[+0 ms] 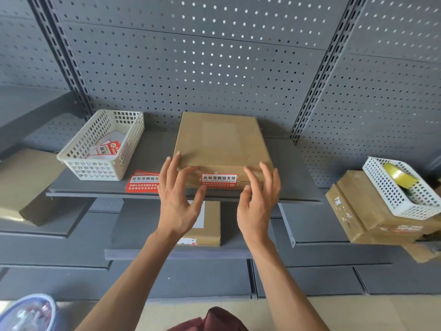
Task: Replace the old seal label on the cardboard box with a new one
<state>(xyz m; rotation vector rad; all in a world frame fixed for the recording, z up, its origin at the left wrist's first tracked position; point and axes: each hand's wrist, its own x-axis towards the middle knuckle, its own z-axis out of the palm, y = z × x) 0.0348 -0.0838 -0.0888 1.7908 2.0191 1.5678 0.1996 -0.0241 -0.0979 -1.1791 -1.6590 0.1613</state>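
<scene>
Cardboard box (220,144) lies flat on grey shelf (293,177) | red seal label (219,180) on its front edge | left hand (177,199), right hand (259,201) spread, holding nothing, maybe touching box | spare label (142,181) beside white basket (101,145)

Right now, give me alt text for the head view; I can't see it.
Both open hands, left and right, hover at the near edge of a flat cardboard box on a grey shelf, flanking its red-and-white seal label. A loose red label lies left of the box, beside a white basket of labels.
</scene>
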